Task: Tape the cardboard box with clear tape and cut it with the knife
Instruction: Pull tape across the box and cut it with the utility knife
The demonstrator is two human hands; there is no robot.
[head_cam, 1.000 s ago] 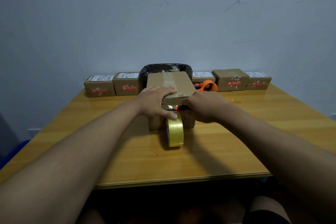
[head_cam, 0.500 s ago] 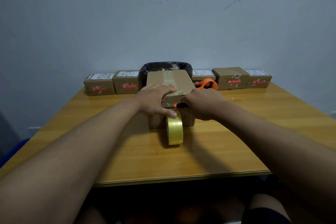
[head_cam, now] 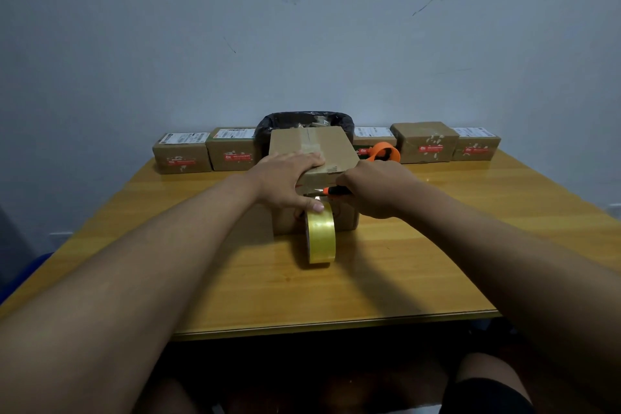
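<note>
A brown cardboard box (head_cam: 322, 148) stands in the middle of the wooden table (head_cam: 235, 282), with a strip of tape along its top. My left hand (head_cam: 285, 178) lies flat on the box's near top edge, thumb pressing down on the front face. My right hand (head_cam: 373, 191) is closed around an orange-and-black knife (head_cam: 331, 191), whose tip is at the tape on the box's front. A roll of clear yellowish tape (head_cam: 321, 235) stands on edge against the front of the box, just below the knife.
Several small labelled cardboard boxes (head_cam: 183, 155) line the table's far edge by the wall. A bin with a black bag (head_cam: 302, 121) sits behind the main box. An orange tape dispenser (head_cam: 384, 153) lies right of the box. My knees show below the near table edge.
Both hands stay on the box. The knife in my right hand has shifted slightly along the box's front face above the roll; the roll stays standing in place.
</note>
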